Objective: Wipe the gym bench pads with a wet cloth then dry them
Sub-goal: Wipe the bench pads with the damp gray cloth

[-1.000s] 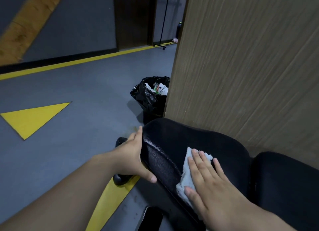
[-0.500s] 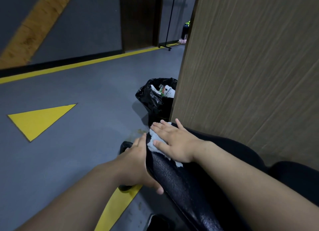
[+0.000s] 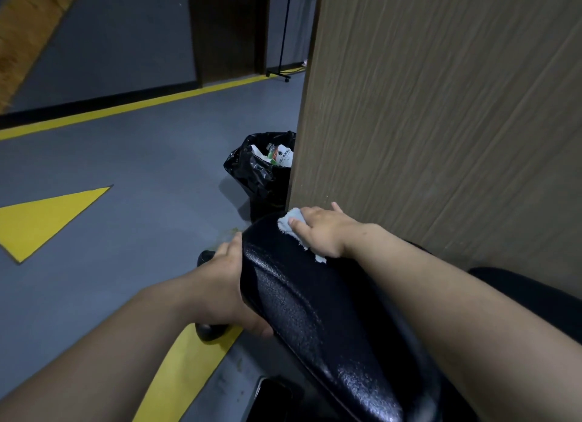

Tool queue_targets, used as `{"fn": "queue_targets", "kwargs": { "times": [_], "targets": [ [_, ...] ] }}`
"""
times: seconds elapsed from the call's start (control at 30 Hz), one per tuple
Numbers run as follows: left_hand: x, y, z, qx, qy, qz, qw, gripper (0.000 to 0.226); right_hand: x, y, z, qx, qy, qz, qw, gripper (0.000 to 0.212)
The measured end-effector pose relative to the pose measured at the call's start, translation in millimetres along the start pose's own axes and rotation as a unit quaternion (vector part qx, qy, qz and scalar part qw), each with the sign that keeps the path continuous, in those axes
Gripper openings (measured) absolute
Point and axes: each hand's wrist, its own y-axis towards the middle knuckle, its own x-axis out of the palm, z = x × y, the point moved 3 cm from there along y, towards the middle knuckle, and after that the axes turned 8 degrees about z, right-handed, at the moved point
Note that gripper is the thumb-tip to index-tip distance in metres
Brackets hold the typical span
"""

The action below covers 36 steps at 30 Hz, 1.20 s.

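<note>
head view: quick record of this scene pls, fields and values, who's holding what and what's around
pad: black textured vinyl bench pad, glossy, beside a wood-grain wall panel
right hand: presses a pale blue cloth flat on the pad's far end
left hand: grips the pad's left edge
floor: grey floor with a yellow triangle marking
beyond pad: black bin bag holding rubbish, against the panel
stage: wiping; whether the cloth is wet or dry cannot be told
</note>
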Motion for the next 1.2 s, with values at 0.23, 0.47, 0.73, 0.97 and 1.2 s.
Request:
{"fn": "queue_targets", "kwargs": {
  "times": [0.23,0.47,0.73,0.97,1.2],
  "targets": [
    [-2.1,0.7,5.4,-0.03,0.057,-0.006,0.998,0.178,-4.0,-49.1,60.5,0.057,-0.01,0.003,0.998,0.064],
    [1.4,3.8,3.8,-0.021,0.037,0.003,0.999,0.175,-4.3,-89.2,105.9,0.136,-0.011,0.031,0.99,0.064],
    [6.7,9.2,-1.7,0.0,0.022,0.017,1.0,0.172,1.3,-124.1,125.5,0.22,-0.026,0.036,0.975,0.068],
    [6.3,12.6,2.4,-0.005,0.035,0.009,0.999,0.176,9.9,-160.3,104.7,0.27,-0.034,0.028,0.962,0.067],
    [6.7,13.5,2.7,0.006,0.049,0.019,0.999,0.175,28.9,-192.9,74.2,0.246,-0.05,0.077,0.965,0.09]
  ]
}}
